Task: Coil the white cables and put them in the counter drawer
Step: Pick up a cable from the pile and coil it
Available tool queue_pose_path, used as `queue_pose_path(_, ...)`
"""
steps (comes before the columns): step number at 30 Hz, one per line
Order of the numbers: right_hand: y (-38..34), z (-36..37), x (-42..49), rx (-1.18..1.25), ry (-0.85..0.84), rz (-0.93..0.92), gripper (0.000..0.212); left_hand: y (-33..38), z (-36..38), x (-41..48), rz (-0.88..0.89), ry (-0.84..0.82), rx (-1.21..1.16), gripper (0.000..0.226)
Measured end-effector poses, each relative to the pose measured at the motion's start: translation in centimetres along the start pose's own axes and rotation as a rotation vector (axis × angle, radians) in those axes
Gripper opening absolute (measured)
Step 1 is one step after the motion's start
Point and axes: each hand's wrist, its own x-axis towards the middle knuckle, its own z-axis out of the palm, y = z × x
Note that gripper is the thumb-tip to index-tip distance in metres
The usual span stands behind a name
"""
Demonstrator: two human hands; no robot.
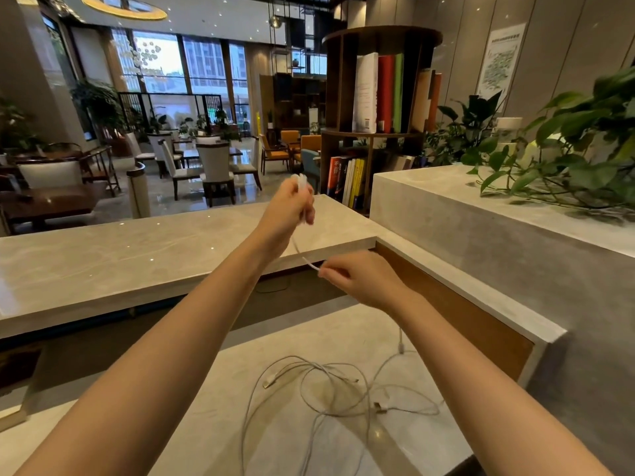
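Above the lower counter, both bare arms reach forward with a thin white charging cable strung between the hands. The left hand is raised higher and farther out, fingers curled tight round a small bunch of that cable, whose white loops poke out above the knuckles and are blurred. From the underside of this fist the cable runs down and to the right in a short taut slant to the right hand, which pinches it between thumb and fingertips at a lower level, nearer the body. Past the right wrist a further stretch of white cable hangs down toward the surface below.

Beneath the forearms, on the pale marble-look lower counter, lies a loose tangle of white cables, their loops overlapping and several small plugs lying among them. I cannot tell whether the held cable is one of these or a separate one.

Beyond the left hand runs a raised pale stone counter ledge, glossy and bare. To the right of the right hand stands a tall grey concrete-look block, and on top of it a leafy green trailing plant. Behind the left hand rises a round dark wooden bookshelf.
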Motion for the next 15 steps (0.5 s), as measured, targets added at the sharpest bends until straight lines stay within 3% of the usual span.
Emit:
queue_pose_path(3, -1.7, -3.0, 0.8, 0.082, 0.102, -0.073, 0.02, -1.3, 0.1, -0.3, 0.021, -0.149, 0.376, 0.01)
queue_pose_path(6, -2.0, -5.6, 1.4, 0.166, 0.219, -0.1, 0.013, -1.9, 0.0, -1.0, -0.044, -0.266, 0.379, 0.02)
queue_pose_path(12, -0.6, -7.9, 2.5, 0.244, 0.338, -0.017, 0.015, -2.3, -0.2, -1.8, -0.266, -0.428, -0.293, 0.032)
queue_pose_path(15, 0.6, -7.9, 2.2, 0.269, 0.255, 0.032, 0.018, -1.9, -0.2, -1.9, -0.333, -0.419, -0.542, 0.027)
